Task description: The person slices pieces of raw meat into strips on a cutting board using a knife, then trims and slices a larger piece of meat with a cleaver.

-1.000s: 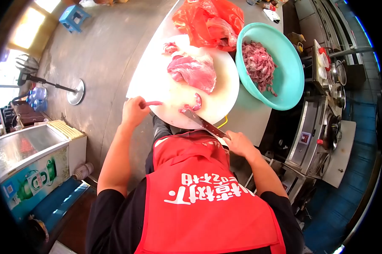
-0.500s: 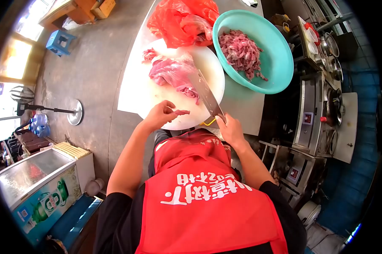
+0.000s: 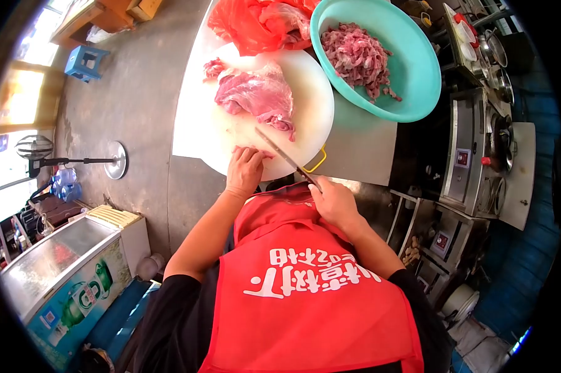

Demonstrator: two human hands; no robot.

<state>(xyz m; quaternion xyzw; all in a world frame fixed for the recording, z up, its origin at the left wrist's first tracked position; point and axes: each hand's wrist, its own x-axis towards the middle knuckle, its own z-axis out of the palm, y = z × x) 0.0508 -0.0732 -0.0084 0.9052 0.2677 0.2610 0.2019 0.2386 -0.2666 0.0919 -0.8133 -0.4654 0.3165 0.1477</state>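
On the round white cutting board (image 3: 314, 112), my left hand (image 3: 246, 171) presses a small strip of meat (image 3: 267, 155) down near the board's front edge, its fingers curled and partly hiding the strip. My right hand (image 3: 334, 202) grips a kitchen knife (image 3: 279, 147) by the handle. The blade stands nearly edge-on, slanting up and left, just beyond the strip. A large piece of raw meat (image 3: 255, 96) lies farther back on the board, with a small scrap (image 3: 213, 68) at its left.
A turquoise basin (image 3: 414, 81) holding cut meat strips (image 3: 358, 59) stands right of the board. Behind the board is a red plastic bag (image 3: 249, 28) with meat in it. A yellow handle (image 3: 318, 160) sticks out at the board's right edge.
My left hand has lowered the meat strip from above the board and now holds it down. The knife has left the large piece, swung toward my left hand and turned edge-on.
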